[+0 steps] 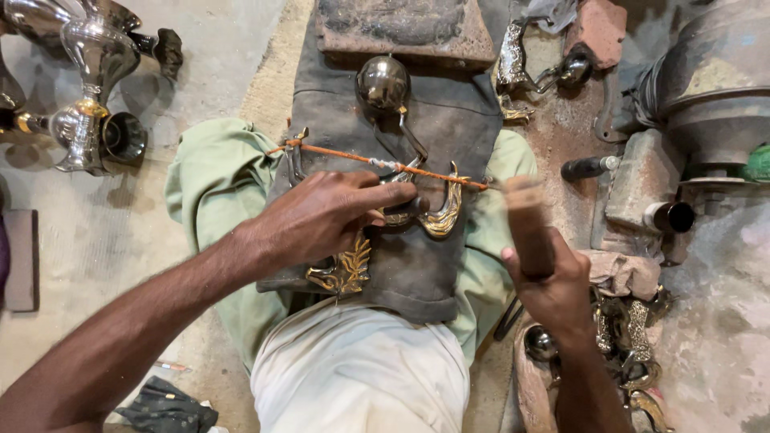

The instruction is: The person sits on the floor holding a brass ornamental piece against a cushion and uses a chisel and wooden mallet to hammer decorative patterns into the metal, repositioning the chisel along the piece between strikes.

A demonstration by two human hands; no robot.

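A thin orange rod point(353, 155) lies across the person's lap, its long axis running from upper left to lower right and dipping slightly toward the right, where its far end meets the blurred wooden handle point(528, 228). The right hand point(553, 285) is wrapped tight around that handle, which stands nearly upright and is smeared by motion. The left hand point(321, 216) is curled down with fingers extended, pressing a curved brass piece point(439, 215) against a dark grey leather pad point(433, 128) spread over the knees; whether it pinches the piece or only pins it cannot be told. The brass piece is U-shaped, shiny gold with dark grooves, and sits just under the rod. A leaf-patterned brass ornament point(346, 271) lies below the left hand on the same pad. Near the top of the pad rests a polished metal ball point(382, 82) on a thin stem. The person wears pale green trousers point(208, 172). The floor point(120, 232) is rough, dusty concrete. At upper left stands a shiny silver vase-shaped vessel point(92, 88); at right sit a rusty block point(642, 176) and a heap of brass fittings point(634, 337).
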